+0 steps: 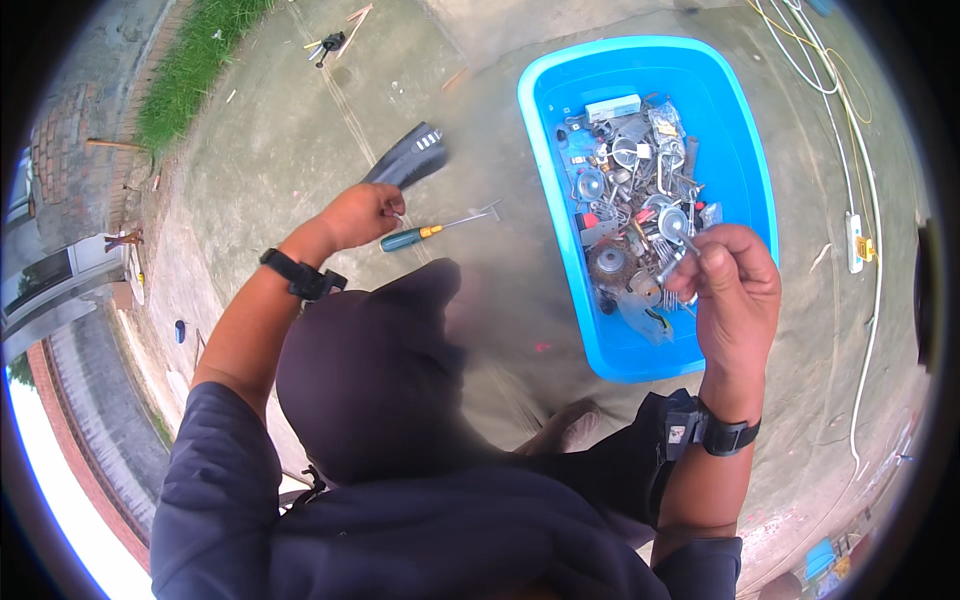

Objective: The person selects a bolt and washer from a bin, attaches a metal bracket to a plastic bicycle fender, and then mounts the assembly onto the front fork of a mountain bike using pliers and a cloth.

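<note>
Over the near right side of a blue plastic tub (745, 120), my right hand (735, 285) is closed, thumb and fingers pinching a small thin metal piece (688, 241). I cannot tell whether the round disc beyond its tip belongs to it. Mixed metal hardware (625, 205) lies heaped in the tub: screws, discs, hooks and plastic bags. My left hand (365, 213) is held out at the left with its fingers curled together; whatever is in them cannot be made out. Just right of it lies a screwdriver (405, 240) with a green and yellow handle. A dark shoe-shaped object (408, 158) rests beyond that hand.
Concrete floor (480, 110) surrounds the tub. White cables (855, 150) and a power strip (854, 243) run along the right. A small black item (330, 44) with thin sticks lies at the far left, near grass (195, 80). My knee (370, 350) is in the foreground.
</note>
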A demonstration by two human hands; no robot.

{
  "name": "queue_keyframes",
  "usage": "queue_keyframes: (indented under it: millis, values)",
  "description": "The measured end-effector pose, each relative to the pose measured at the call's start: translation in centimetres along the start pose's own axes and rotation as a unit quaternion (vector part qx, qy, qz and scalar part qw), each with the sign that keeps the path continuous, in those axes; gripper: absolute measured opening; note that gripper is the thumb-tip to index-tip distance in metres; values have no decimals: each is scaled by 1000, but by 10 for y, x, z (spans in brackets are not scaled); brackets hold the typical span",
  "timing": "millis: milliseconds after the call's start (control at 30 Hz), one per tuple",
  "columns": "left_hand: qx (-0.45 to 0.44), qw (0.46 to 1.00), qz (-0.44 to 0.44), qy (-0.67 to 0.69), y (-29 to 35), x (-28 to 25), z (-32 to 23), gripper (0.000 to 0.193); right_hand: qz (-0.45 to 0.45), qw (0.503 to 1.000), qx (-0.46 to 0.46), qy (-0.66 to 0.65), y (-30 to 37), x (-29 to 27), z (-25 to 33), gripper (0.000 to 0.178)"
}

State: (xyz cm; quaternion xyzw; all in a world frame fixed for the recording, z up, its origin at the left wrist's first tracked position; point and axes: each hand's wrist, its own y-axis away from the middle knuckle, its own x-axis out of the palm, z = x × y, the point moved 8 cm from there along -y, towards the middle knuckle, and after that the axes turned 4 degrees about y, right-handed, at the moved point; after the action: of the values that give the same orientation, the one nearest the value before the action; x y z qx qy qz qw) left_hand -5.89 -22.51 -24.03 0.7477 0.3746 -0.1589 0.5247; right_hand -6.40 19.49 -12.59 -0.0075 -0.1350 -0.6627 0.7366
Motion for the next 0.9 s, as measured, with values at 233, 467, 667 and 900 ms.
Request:
queue_keyframes:
  millis: [233,467,667,900]
  values:
    - [4,1000,27,7,-31,64,29,19,-39,998,46,10,-5,-1,-15,19]
    - [59,998,-14,6,-40,81,39,18,-49,998,8,46,-21,-2,-9,21]
    - [76,997,-29,16,-43,82,38,17,-88,995,-11,53,-26,-18,4,18]
    - [30,990,-110,78,-38,55,65,15,-90,994,-7,56,-24,-25,4,18]
